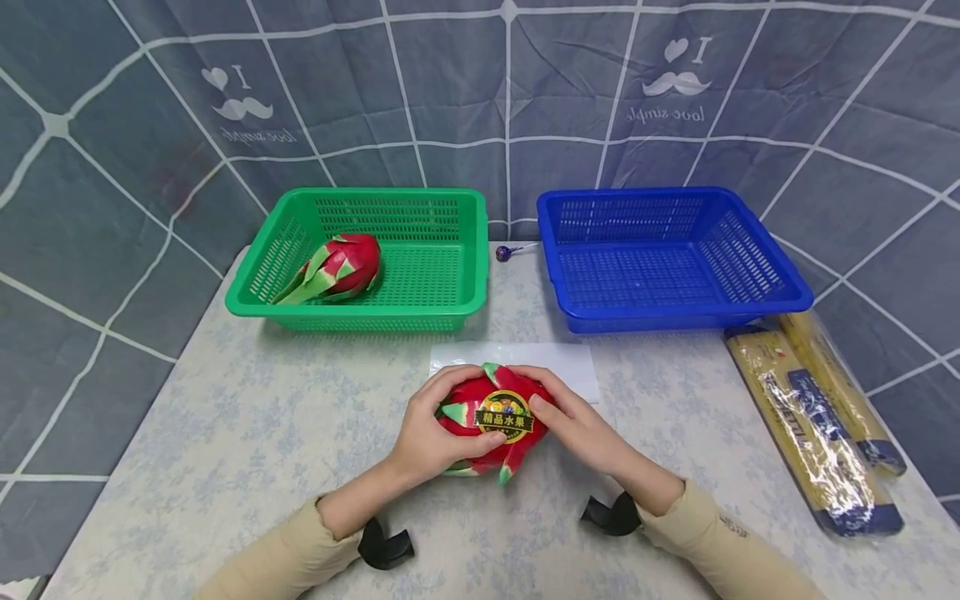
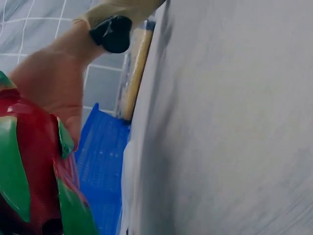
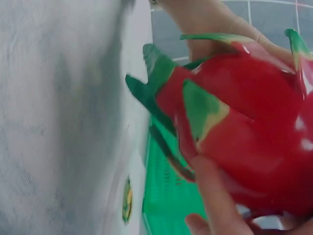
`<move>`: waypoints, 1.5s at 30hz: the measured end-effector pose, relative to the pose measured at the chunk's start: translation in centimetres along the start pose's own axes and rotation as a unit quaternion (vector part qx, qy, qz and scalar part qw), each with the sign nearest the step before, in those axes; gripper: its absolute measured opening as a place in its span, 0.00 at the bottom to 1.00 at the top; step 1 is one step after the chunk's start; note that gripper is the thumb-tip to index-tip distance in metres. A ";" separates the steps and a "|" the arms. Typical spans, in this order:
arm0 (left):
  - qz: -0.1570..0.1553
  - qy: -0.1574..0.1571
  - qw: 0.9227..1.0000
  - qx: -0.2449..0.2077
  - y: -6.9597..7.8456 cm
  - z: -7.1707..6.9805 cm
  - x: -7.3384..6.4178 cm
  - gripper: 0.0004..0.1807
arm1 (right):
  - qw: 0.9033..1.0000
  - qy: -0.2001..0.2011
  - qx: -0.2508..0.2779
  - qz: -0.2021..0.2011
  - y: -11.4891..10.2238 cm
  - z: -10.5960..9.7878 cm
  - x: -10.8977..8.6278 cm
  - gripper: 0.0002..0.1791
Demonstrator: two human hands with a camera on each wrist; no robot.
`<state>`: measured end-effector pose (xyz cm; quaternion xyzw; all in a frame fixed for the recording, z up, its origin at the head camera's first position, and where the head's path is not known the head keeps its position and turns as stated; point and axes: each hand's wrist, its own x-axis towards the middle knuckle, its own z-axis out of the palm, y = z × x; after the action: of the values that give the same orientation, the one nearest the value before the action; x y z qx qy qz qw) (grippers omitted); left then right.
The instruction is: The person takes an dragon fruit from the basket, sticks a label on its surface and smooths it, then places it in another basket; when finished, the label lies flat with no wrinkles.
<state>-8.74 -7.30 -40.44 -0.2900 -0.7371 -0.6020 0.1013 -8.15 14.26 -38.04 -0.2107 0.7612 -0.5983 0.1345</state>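
Both hands hold a red dragon fruit (image 1: 468,393) with green-tipped scales above the table. Round its left side curls the left hand (image 1: 431,432), its thumb on the skin by the lower edge of a round gold-and-black label (image 1: 506,417). The right hand (image 1: 588,432) grips the other side, its thumb close to the label's right edge. In the right wrist view the dragon fruit (image 3: 249,122) shows glossy skin and pointed scales. The left wrist view catches part of the fruit (image 2: 39,166) and the right palm (image 2: 54,83).
A green basket (image 1: 360,311) with another dragon fruit (image 1: 352,262) stands back left. At back right is a blue basket (image 1: 675,318); a lollipop (image 1: 504,252) lies between them. A white sheet (image 1: 570,367) lies behind the hands. Two spaghetti packs (image 1: 810,425) lie at right.
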 end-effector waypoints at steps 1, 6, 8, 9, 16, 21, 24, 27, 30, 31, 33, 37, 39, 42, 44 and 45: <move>0.007 0.000 1.000 -0.007 0.1 0.0 -0.1 0.36 | 1.000 0.000 0.004 0.004 -0.2 0.1 -0.1 0.22; 0.058 -0.007 0.998 -0.008 -0.3 0.3 -0.3 0.32 | 0.999 0.029 0.032 0.023 -0.7 0.9 -0.4 0.21; 0.077 -0.013 0.997 0.005 -0.5 0.5 -0.2 0.33 | 0.998 0.044 0.046 0.017 -0.8 1.3 -0.5 0.21; 0.087 -0.017 0.996 0.010 -0.6 0.5 -0.1 0.33 | 0.997 0.052 0.051 0.013 -0.8 1.5 -0.6 0.21; 0.050 -0.023 0.997 0.057 -0.2 0.7 0.0 0.27 | 0.995 0.092 0.047 0.014 -0.9 2.1 -0.9 0.20; 0.055 0.004 0.995 0.081 -0.2 1.1 0.0 0.22 | 0.997 0.071 0.040 -0.002 -0.8 2.0 -1.0 0.20; 0.075 0.016 0.992 0.097 -0.3 1.1 0.0 0.20 | 0.998 0.053 0.025 -0.018 -0.7 1.7 -0.9 0.20; 0.092 0.028 0.989 0.108 -0.3 1.1 -0.1 0.18 | 0.999 0.033 0.012 -0.030 -0.7 1.2 -0.9 0.20; 0.102 0.036 0.987 0.121 -0.2 1.0 -0.1 0.17 | 0.999 0.017 0.004 -0.028 -0.7 1.1 -0.8 0.22; 0.105 0.036 0.986 0.125 -0.2 1.0 -0.1 0.17 | 1.000 0.014 0.001 -0.026 -0.7 1.1 -0.8 0.24; 0.108 0.034 0.984 0.134 -0.2 0.9 -0.1 0.17 | 1.000 0.011 -0.006 -0.021 -0.8 1.1 -0.8 0.28; 0.114 0.024 0.983 0.139 -0.3 0.7 -0.1 0.17 | 1.000 -0.006 -0.006 -0.023 -0.7 1.1 -0.8 0.29; 0.114 0.021 0.984 0.138 -0.3 0.5 -0.1 0.17 | 1.000 -0.015 -0.004 -0.027 -0.6 1.1 -0.9 0.28; 0.103 0.013 0.985 0.140 -0.1 0.3 0.1 0.19 | 0.999 -0.013 -0.003 -0.034 -0.5 1.0 -0.9 0.25; 0.088 0.001 0.986 0.142 0.0 0.2 0.2 0.21 | 0.999 0.000 -0.009 -0.038 -0.6 1.0 -0.9 0.22; 0.077 -0.008 0.987 0.138 0.1 0.2 0.2 0.23 | 0.999 0.006 -0.014 -0.040 -0.6 1.1 -0.9 0.21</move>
<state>-8.81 -7.04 -40.34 -0.3341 -0.7893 -0.4824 0.1808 -6.79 13.67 -37.78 -0.2394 0.7614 -0.5935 0.1030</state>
